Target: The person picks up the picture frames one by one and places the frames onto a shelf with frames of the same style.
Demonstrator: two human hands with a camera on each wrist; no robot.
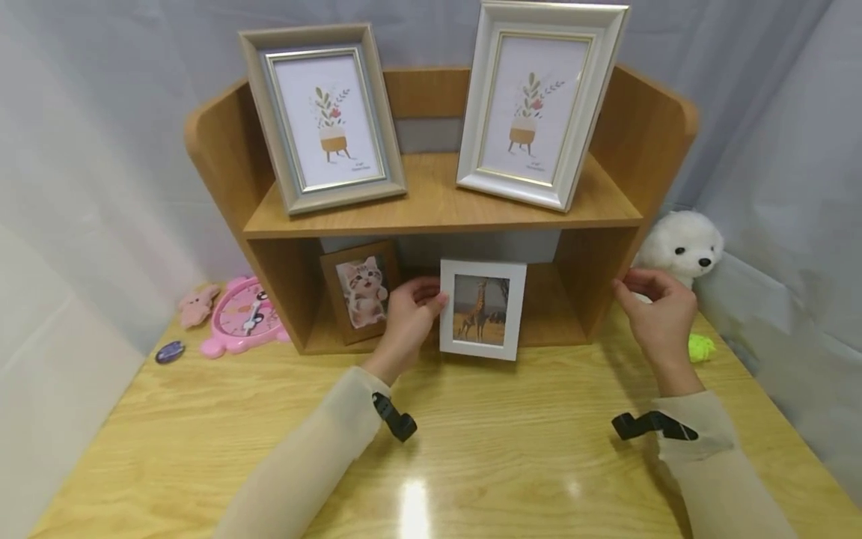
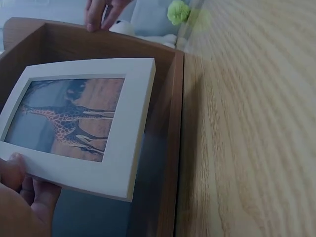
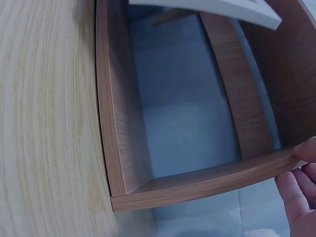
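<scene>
My left hand (image 1: 412, 318) pinches the left edge of a small white picture frame (image 1: 447, 322) with a giraffe photo (image 1: 480, 311), thumb on its front. The frame is raised at the front of the lower compartment of a wooden shelf (image 1: 431, 217). In the left wrist view the white frame (image 2: 121, 168) lies sideways, the fingers partly behind it. My right hand (image 1: 658, 314) grips the front edge of the shelf's right side panel; in the right wrist view, thumb and fingers of the right hand (image 3: 298, 192) are on either side of that panel (image 3: 222, 181).
A brown frame with a kitten photo (image 1: 364, 292) leans inside the lower compartment at left. Two larger frames, one beige (image 1: 279, 135) and one white (image 1: 474, 127), stand on top. A pink clock (image 1: 229, 329), pink toy (image 1: 197, 307), purple object (image 1: 170, 352) and white plush dog (image 1: 676, 243) flank the shelf.
</scene>
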